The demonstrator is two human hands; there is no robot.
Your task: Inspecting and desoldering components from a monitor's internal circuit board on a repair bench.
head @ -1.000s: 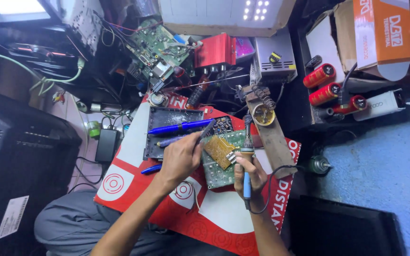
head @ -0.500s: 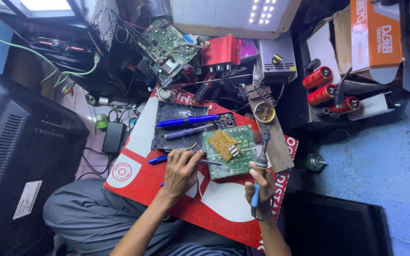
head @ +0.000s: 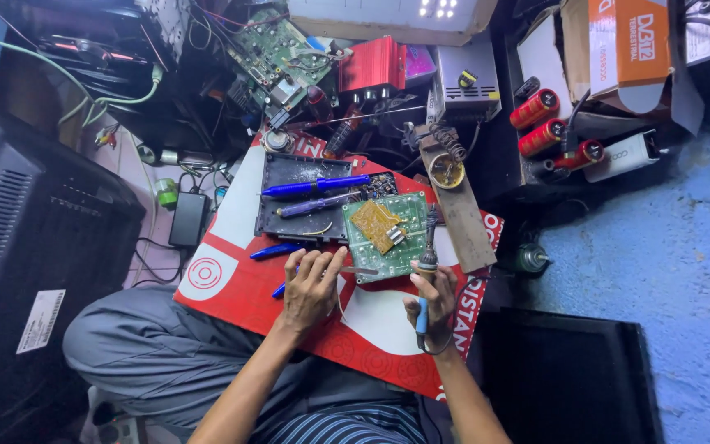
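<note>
**Green board under iron and tweezers on a red panel**

Nearest the camera, the person's grey-clad knees and striped shirt hem sit at 6 o'clock, both forearms rising from there. The right hand (head: 431, 298) is closed in a fist round the blue handle of a soldering iron (head: 426, 279), shaft pointing to 12 o'clock, its tip at the near edge of the green circuit board (head: 388, 238). The left hand (head: 312, 284), at 9 o'clock from the iron, pinches thin metal tweezers (head: 359, 270) between thumb and forefinger, the remaining fingers loosely curled; the tweezer points touch the board's near-left corner.

The board is a flat, roughly square sheet, speckled with pale solder dots, carrying a smaller tan board tilted across its upper half. It lies on a glossy red and white panel (head: 232, 284), whose corner at 8 o'clock is bare.

Beyond, at 11 o'clock, a black plastic tray (head: 285, 177) holds two blue-handled screwdrivers (head: 314, 186). A rough wooden strip (head: 462, 214) runs just beside the board's right edge. Farther off at 2 o'clock lie red cylinders (head: 536, 108); blue floor opens at 3 o'clock.
</note>
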